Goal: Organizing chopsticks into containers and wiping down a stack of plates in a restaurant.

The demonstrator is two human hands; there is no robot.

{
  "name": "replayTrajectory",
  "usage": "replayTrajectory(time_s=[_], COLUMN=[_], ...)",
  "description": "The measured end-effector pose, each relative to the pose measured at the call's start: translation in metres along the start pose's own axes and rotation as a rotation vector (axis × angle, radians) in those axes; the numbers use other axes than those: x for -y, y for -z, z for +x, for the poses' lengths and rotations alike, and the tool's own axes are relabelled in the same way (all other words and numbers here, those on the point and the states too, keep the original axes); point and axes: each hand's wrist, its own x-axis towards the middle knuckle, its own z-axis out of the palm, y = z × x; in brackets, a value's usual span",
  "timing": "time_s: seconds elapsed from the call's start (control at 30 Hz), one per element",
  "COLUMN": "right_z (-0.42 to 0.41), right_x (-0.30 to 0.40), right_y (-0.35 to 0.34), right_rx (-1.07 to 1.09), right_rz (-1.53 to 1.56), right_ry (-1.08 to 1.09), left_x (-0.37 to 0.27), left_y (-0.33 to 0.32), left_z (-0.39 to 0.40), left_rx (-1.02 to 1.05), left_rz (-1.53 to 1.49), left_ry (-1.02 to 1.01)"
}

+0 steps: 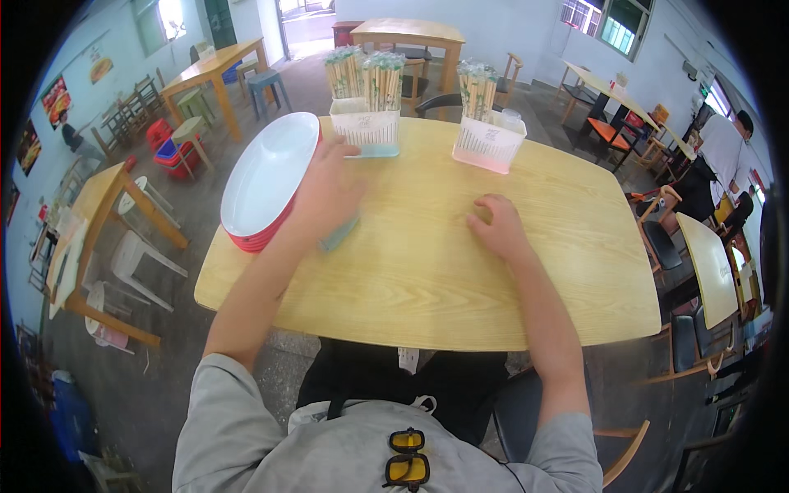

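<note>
My left hand, blurred, is at the right side of a stack of oval plates. The top plate is white inside, with red outer sides below, and the stack sits tilted in the picture at the table's left end. Whether the hand touches the plates cannot be told. Just below the hand, a grey-green cloth lies on the table, partly hidden. My right hand is over the middle right of the wooden table. Its thumb and bent index finger stand apart, with nothing between them.
Two white plastic baskets, a left one and a right one, hold wrapped chopsticks along the far edge. A small clear container sits in the right basket. A black-seated chair is at my right. Another person bends among tables at right.
</note>
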Motion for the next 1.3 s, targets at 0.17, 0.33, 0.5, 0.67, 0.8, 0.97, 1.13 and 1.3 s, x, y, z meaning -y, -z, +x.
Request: replayTrajectory(time_s=[0.17,0.33,0.5,0.67,0.8,0.97,1.13,1.3], right_z=[-0.001,0.002,0.002,-0.001,0.0,0.002,0.001,0.006], right_x=[-0.001,0.003,-0.002,-0.002,0.002,0.004,0.006,0.003], right_y=[-0.002,-0.008,-0.006,-0.006,-0.009,-0.012,-0.017,-0.016], right_rx=[0.003,0.017,0.033,0.04,0.035,-0.005,-0.039,-0.102], right_rz=[-0.012,0.001,-0.033,-0.043,-0.049,-0.059,-0.08,-0.005], right_ry=[0.021,0.038,0.018,-0.002,0.012,0.061,0.089,-0.071], left_x=[0.051,0.171,0.197,0.189,0.19,0.183,0.185,0.184], left_y=[0.083,0.127,0.103,0.099,0.096,0.09,0.087,0.091], left_z=[-0.03,-0.058,-0.078,-0.084,-0.09,-0.093,-0.092,-0.094], left_rx=[-0.244,-0.232,-0.128,-0.149,-0.212,-0.258,-0.268,-0.276], left_rz=[0.048,-0.037,-0.615,-0.894,-1.071,-1.215,-1.197,-1.177], left_ry=[-0.09,0.417,0.548,0.658,0.655,0.648,0.642,0.633])
